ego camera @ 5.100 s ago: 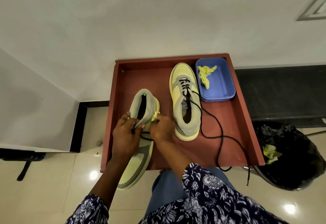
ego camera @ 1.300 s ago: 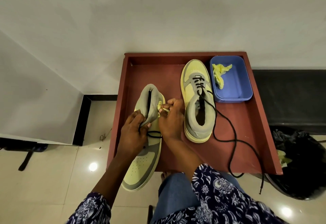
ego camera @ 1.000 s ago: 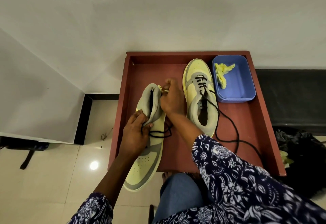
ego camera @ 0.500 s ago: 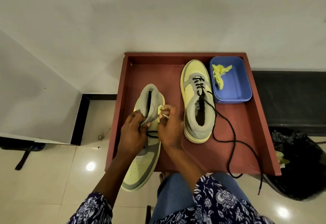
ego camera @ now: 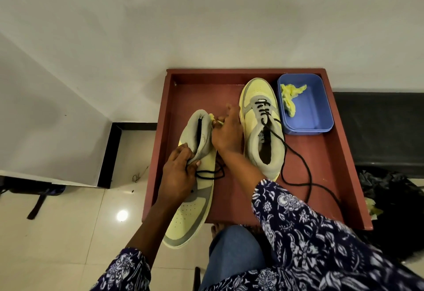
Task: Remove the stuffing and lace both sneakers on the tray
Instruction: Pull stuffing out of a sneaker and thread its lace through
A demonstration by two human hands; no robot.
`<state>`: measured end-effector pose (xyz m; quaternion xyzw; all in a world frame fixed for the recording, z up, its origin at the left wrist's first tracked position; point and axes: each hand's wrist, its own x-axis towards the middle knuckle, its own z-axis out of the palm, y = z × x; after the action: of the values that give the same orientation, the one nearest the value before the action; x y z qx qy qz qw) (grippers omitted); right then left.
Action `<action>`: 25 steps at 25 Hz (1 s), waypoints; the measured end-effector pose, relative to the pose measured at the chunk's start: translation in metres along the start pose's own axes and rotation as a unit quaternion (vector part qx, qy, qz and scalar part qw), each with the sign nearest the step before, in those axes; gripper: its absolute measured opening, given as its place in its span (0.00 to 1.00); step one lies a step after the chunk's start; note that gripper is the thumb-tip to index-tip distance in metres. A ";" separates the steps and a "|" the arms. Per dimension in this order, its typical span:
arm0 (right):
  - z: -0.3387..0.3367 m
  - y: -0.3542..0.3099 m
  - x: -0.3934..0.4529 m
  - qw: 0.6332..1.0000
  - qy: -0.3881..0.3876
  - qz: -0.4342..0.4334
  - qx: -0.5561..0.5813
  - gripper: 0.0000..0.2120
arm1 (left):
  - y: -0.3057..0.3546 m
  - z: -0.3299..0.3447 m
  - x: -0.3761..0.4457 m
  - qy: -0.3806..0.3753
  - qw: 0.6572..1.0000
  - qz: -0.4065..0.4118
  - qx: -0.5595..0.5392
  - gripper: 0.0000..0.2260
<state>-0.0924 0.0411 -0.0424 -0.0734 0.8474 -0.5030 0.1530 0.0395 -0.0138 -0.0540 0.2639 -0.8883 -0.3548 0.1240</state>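
Note:
Two yellow-and-grey sneakers are on a red-brown tray (ego camera: 325, 176). The left sneaker (ego camera: 192, 208) is tipped up with its toe toward me and hangs over the tray's near edge. My left hand (ego camera: 179, 171) grips its grey tongue and a loop of black lace (ego camera: 211, 173). My right hand (ego camera: 227, 132) pinches a bit of yellow stuffing (ego camera: 214, 118) beside the collar, next to the shoe's opening. The right sneaker (ego camera: 261, 128) lies flat, partly laced, its long black lace (ego camera: 305, 176) trailing over the tray.
A blue tub (ego camera: 314, 116) at the tray's far right corner holds a wad of yellow stuffing (ego camera: 290, 98). A black rubbish bag (ego camera: 394, 199) sits on the floor to the right. A white wall runs behind the tray, tiled floor lies at left.
My right hand has moved up from the sneaker's throat to its collar, holding yellow stuffing. The left hand keeps its grip on the tongue and lace.

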 end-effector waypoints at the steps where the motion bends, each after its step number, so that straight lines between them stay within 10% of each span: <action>1: -0.001 -0.003 0.007 0.999 -0.023 0.000 -0.024 0.20 | 0.000 0.000 0.000 0.000 1.000 0.000 -0.003 0.05; 15: 0.001 0.028 -0.027 0.988 -0.087 0.014 -0.127 0.09 | -0.002 0.006 0.002 0.012 1.000 -0.017 0.001 0.07; 25: -0.009 0.048 -0.073 0.983 -0.151 0.066 -0.080 0.20 | 0.002 0.003 0.003 0.004 0.999 -0.035 0.007 0.08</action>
<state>-0.0256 0.0921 -0.0668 -0.1048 0.8550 -0.4055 0.3058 0.0349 -0.0121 -0.0548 0.2974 -0.8802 -0.3521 0.1133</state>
